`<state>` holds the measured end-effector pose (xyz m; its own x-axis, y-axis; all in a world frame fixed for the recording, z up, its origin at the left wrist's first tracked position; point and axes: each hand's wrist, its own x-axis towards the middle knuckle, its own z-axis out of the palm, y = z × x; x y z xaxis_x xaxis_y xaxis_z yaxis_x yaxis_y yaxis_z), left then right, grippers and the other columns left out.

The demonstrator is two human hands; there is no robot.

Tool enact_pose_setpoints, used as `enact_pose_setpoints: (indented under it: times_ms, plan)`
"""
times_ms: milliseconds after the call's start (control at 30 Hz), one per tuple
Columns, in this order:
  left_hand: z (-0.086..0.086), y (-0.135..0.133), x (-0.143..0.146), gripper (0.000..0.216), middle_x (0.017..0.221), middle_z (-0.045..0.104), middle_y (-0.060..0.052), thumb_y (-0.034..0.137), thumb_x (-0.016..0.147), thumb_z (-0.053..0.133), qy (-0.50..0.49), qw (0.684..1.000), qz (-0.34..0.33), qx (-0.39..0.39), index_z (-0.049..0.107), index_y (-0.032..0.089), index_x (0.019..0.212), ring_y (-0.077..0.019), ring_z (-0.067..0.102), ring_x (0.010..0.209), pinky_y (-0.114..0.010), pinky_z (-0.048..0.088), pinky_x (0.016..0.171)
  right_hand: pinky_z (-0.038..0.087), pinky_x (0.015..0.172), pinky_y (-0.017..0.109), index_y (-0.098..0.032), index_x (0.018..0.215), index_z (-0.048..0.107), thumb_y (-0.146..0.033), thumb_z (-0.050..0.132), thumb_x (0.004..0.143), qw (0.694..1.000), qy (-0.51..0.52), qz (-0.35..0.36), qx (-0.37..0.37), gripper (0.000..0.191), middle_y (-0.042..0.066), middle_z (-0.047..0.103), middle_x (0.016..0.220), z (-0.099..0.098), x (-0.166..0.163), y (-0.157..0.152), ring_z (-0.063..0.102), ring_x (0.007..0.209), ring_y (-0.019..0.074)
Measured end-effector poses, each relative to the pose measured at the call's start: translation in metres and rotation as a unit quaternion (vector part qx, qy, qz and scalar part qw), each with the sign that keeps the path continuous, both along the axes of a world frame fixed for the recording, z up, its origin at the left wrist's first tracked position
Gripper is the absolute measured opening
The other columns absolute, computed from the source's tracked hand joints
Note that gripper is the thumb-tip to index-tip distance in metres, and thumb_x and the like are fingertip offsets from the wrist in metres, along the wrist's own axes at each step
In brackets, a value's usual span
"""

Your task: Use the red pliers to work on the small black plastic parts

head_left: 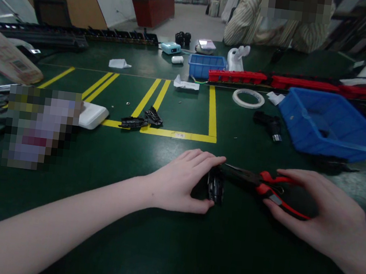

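My left hand [180, 183] grips a small black plastic part [216, 187] on the dark green table, fingers over its top and thumb at its lower end. My right hand [329, 217] is closed around the red handles of long-nose pliers [260, 182]. The pliers' dark jaws point left and reach the top of the black part, close to my left fingertips. Whether the jaws bite on anything there I cannot tell. Two more black plastic parts, one [133, 123] and another [154, 115], lie on the yellow tape lines beyond my left hand.
At the right stands a blue bin [334, 129], with a black piece [269, 124] and a tape roll [248, 99] near it. A smaller blue basket [207, 64] and red strips [303, 84] lie farther back. A white box [92, 115] sits left. A person [277, 24] is across the table.
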<state>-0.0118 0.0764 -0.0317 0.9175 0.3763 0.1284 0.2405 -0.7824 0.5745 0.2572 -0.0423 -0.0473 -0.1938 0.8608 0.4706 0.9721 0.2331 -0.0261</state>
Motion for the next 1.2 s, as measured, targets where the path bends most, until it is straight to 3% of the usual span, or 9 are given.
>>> enact_pose_setpoints:
  times_ms: [233,467,633,700,900,1200]
  plan:
    - [0.0012,0.0031,-0.0010,0.079,0.134,0.048,-0.011,0.032,0.075,0.066,0.008,1.000,-0.019,-0.013,0.028,0.013,0.142,-0.0259,0.042,0.122,-0.044,0.032,0.107,0.053,0.072,0.041,-0.023,0.113,0.049,-0.047,0.057,0.078,0.999,0.018,0.036,-0.002,0.043,0.009,0.064,0.100,0.0020,-0.0014,-0.0038,0.065,0.082,0.0268]
    - [0.0022,0.0038,-0.0008,0.079,0.133,0.049,-0.010,0.029,0.073,0.066,0.011,0.999,-0.033,-0.018,0.029,0.015,0.142,-0.0263,0.043,0.121,-0.045,0.031,0.108,0.053,0.068,0.035,-0.021,0.112,0.050,-0.044,0.057,0.080,0.998,-0.005,0.059,-0.015,0.040,0.008,0.066,0.097,0.0027,-0.0014,-0.0050,0.066,0.080,0.0224]
    - [-0.0004,0.0012,0.0005,0.092,0.142,0.041,-0.014,0.052,0.072,0.070,0.017,0.999,-0.028,0.009,0.027,0.011,0.143,-0.0281,0.038,0.130,-0.048,0.019,0.115,0.052,0.057,0.030,-0.021,0.108,0.050,-0.044,0.059,0.079,0.997,0.016,0.066,-0.041,0.038,0.007,0.066,0.091,0.0039,-0.0036,-0.0044,0.066,0.073,0.0192]
    - [-0.0010,0.0002,0.0011,0.091,0.143,0.039,-0.015,0.055,0.075,0.067,0.025,0.999,-0.016,0.018,0.026,0.011,0.143,-0.0284,0.036,0.132,-0.049,0.020,0.115,0.052,0.056,0.030,-0.021,0.107,0.050,-0.043,0.059,0.078,0.997,0.019,0.063,-0.047,0.037,0.007,0.066,0.089,0.0040,-0.0043,-0.0047,0.066,0.071,0.0192]
    - [-0.0002,0.0000,0.0000,0.070,0.137,0.042,-0.013,0.029,0.080,0.061,-0.010,1.000,-0.003,0.024,0.030,0.013,0.140,-0.0253,0.042,0.124,-0.042,0.039,0.105,0.051,0.053,0.032,-0.022,0.104,0.050,-0.046,0.055,0.079,0.997,0.023,0.052,-0.059,0.035,0.006,0.066,0.084,0.0041,-0.0051,-0.0048,0.064,0.064,0.0198]
    - [-0.0014,0.0008,-0.0010,0.043,0.123,0.051,-0.009,0.013,0.083,0.044,-0.052,0.997,0.041,0.030,0.045,0.016,0.126,-0.0219,0.048,0.115,-0.041,0.043,0.099,0.052,0.053,0.035,-0.022,0.107,0.049,-0.045,0.054,0.079,0.996,0.028,0.055,-0.064,0.036,0.007,0.065,0.085,0.0036,-0.0053,-0.0063,0.064,0.064,0.0220]
